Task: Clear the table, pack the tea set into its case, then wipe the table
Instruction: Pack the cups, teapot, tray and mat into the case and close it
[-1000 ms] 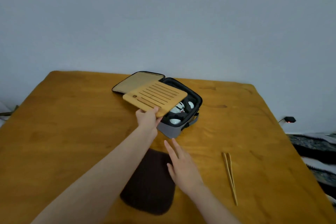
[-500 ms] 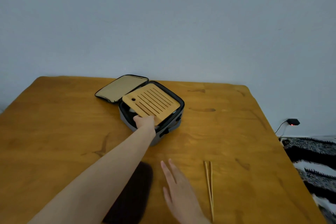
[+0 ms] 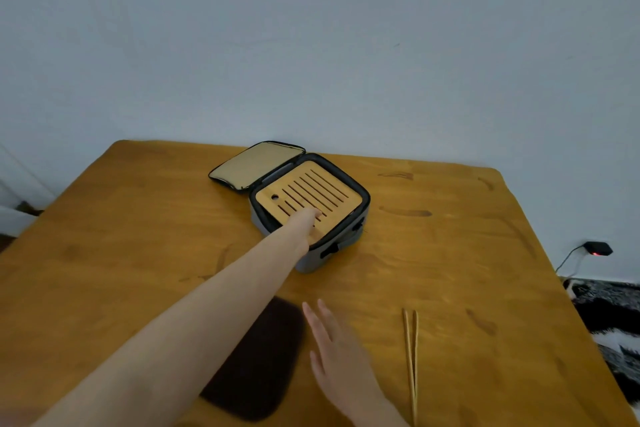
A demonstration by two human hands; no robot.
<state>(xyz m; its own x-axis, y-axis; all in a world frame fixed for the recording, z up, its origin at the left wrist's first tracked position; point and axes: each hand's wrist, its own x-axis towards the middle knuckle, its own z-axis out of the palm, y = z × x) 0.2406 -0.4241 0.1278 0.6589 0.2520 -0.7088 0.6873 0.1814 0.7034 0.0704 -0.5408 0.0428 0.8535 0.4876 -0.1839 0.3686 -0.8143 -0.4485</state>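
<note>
A grey tea-set case [image 3: 349,239] sits open at the far middle of the wooden table [image 3: 121,253], its beige-lined lid [image 3: 254,165] folded back to the left. A slatted bamboo tray [image 3: 311,196] lies flat inside the case and hides what is below it. My left hand [image 3: 306,222] reaches out and presses on the tray's near edge with its fingers. My right hand [image 3: 337,347] hovers flat, fingers straight, over the table near me, holding nothing. A dark brown cloth [image 3: 256,364] lies just left of it. Bamboo tongs [image 3: 411,364] lie to its right.
A pale wall stands behind the table. On the right, past the table edge, a black plug with a red light [image 3: 597,249] and a black-and-white patterned fabric [image 3: 613,322] are on the floor.
My left hand has lowered the bamboo tray from a tilted hold above the case down flat into it, covering the cups. My right hand has stayed low near the cloth.
</note>
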